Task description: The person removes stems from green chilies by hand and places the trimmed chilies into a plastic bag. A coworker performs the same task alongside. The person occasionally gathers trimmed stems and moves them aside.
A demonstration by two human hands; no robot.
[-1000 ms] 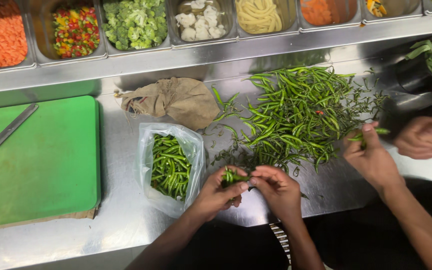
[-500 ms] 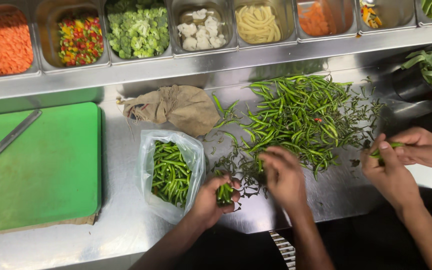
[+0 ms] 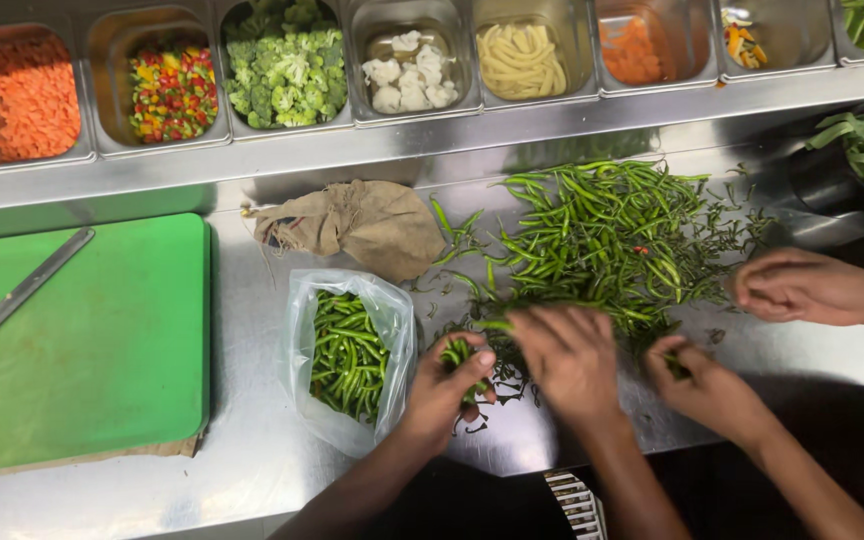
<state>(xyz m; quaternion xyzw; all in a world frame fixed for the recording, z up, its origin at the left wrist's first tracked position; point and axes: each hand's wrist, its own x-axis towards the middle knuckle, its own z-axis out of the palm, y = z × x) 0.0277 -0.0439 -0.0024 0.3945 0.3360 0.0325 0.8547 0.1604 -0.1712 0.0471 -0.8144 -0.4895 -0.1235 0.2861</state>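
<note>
Chillies (image 3: 612, 235): green, a few red-tinged.
Bag (image 3: 350, 355): clear plastic, green chillies inside.
Board (image 3: 77, 340): bright green, plain.
Cloth (image 3: 367, 222): dull brown.
Bench (image 3: 252, 290): grey steel.
Diced carrot (image 3: 34, 95): orange.

This is a professional kitchen, at a food preparation station. The bench (image 3: 252, 470) is stainless steel, and a row of steel pans (image 3: 532, 95) set into it holds cut vegetables. A green cutting board (image 3: 82, 340) with a knife (image 3: 12, 300) lies on it.

Two bare forearms, no sleeves, no rings or watch — left hand (image 3: 444, 385), right hand (image 3: 567, 362)
</note>
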